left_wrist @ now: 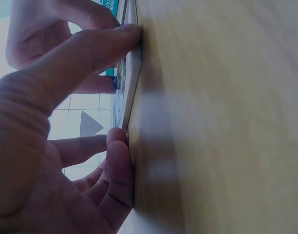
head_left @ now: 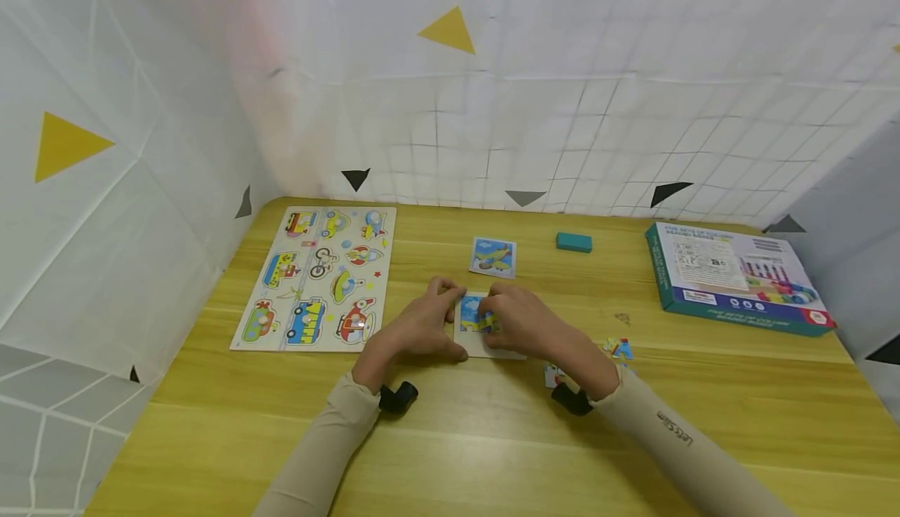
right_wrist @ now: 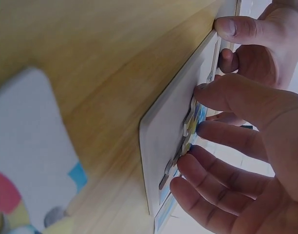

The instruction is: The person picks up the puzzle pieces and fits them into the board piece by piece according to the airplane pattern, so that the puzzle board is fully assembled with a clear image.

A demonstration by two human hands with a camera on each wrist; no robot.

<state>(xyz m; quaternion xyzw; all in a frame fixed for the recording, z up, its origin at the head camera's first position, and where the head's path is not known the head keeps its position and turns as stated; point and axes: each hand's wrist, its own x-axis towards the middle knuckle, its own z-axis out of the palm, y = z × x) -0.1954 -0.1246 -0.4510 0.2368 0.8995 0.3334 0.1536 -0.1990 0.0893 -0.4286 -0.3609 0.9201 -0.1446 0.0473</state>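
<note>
A: What do the two hands do?
B: The left hand (head_left: 425,322) holds a small pale board (head_left: 469,345) at its left side, thumb at the near corner and fingers at the far one, so it is spread rather wide. The right hand (head_left: 520,318) is narrow; its thumb and bent fingertips pinch a thin puzzle piece (right_wrist: 192,122) over this board.
A: How is the board made?
B: It is flat and stiff, with rounded corners. Blue and yellow pieces with wavy edges lie on its far part; the near part is plain.
A: And around it?
B: Just beyond lies a square picture card (head_left: 493,258) with a yellow-green plane. Colourful loose pieces (head_left: 619,347) are at the right, some partly hidden by the right wrist.
A: Further away?
B: At the left is a large flat puzzle board (head_left: 385,255) with vehicle shapes. Behind to the right are a teal rectangular block (head_left: 573,243) and a printed box (head_left: 731,275). The table (head_left: 450,462) has yellowish wood grain with a soft shine; behind it hangs a creased white sheet (head_left: 366,25) with triangles.
</note>
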